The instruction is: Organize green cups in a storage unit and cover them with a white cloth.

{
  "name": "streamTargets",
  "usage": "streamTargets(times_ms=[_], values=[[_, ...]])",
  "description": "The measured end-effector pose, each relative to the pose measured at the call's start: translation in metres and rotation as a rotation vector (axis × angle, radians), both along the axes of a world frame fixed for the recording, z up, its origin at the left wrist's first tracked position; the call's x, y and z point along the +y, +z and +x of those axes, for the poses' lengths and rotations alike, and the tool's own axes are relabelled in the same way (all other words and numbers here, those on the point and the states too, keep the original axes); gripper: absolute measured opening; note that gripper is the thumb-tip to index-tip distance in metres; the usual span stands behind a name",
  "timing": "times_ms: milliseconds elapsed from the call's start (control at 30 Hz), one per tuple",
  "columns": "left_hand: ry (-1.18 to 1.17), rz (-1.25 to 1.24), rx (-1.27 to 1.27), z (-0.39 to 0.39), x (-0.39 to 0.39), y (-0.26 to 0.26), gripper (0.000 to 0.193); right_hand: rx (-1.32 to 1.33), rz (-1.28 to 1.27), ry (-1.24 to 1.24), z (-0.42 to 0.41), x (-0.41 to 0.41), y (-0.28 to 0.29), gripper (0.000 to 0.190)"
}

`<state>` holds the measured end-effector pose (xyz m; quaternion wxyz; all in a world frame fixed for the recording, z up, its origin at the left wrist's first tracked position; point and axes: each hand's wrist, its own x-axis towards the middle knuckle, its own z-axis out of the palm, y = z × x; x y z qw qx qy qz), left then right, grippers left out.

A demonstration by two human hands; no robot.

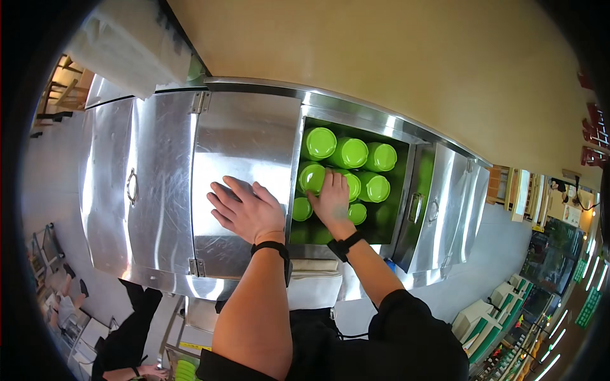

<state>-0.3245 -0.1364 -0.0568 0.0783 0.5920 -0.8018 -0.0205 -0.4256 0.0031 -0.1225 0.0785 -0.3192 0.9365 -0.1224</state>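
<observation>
Inside a recessed bin in the stainless steel counter, several upright stacks of lime-green plastic cups or bowls (321, 143) stand in rows. My right hand (331, 197) reaches into the bin, its fingers against the stack at the middle left (312, 177); whether it grips that stack I cannot tell. My left hand (248, 209) lies spread over the closed steel lid (245, 128) left of the bin, holding nothing. Both wrists wear black bands.
A folded cream cloth (314, 281) hangs at the counter's front edge. A raised steel panel (419, 207) borders the bin on the right. A clear plastic sheet (133, 43) covers something at the upper left. At the lower left, a co-worker's hand (153, 371) is beside a cart with green stacks (185, 370).
</observation>
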Motion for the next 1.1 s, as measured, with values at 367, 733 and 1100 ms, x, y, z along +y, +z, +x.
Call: streamTargets(times_ms=[367, 733, 1100], values=[[-0.002, -0.011, 0.025, 0.002, -0.003, -0.002, 0.067, -0.281, -0.008, -0.148, -0.003, -0.008, 0.02, 0.102], [-0.007, 0.014, 0.042, 0.002, 0.001, 0.0, 0.067, -0.681, 0.225, -0.295, 0.04, 0.041, -0.021, 0.112], [-0.006, 0.043, 0.049, 0.002, -0.002, 0.001, 0.068, -0.771, 0.698, 0.054, 0.036, -0.011, -0.102, 0.128]])
